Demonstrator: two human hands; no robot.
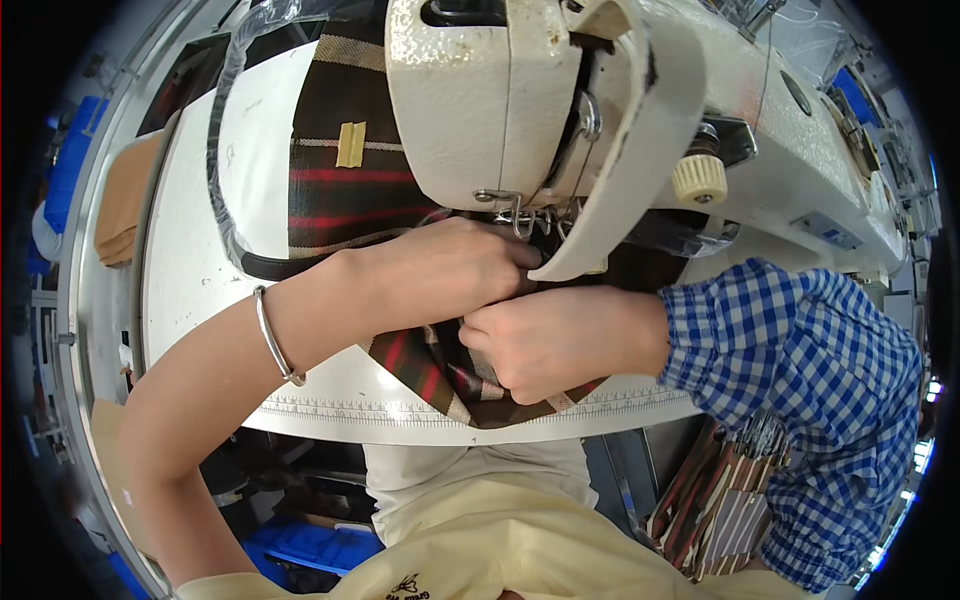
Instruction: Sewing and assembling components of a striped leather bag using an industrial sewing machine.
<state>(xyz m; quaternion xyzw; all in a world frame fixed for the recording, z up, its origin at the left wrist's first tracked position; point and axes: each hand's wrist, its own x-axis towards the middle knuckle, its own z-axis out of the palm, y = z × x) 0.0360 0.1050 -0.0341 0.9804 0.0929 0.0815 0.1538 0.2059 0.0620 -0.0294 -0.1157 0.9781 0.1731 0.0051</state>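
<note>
Plaid fabric (345,215) in dark brown, red and cream runs under the head of a white sewing machine (455,110). My left hand (455,265) lies on it beside the presser foot area, fingers curled in; their tips are hidden by the machine's white curved guard (625,150). Just nearer to me, my right hand (565,335) is closed on a bunched fold of the same fabric, whose edge droops at the table's front. The two hands nearly touch. A strip of yellow tape (351,145) sticks to the fabric at the left.
A printed ruler scale (330,410) follows the front edge of the white table (190,300). Clear-wrapped black tubing (215,160) loops at left. Brown card pieces (128,200) lie beyond the table's left side. Striped folded pieces (715,500) hang low at right, and a blue bin (315,545) sits below.
</note>
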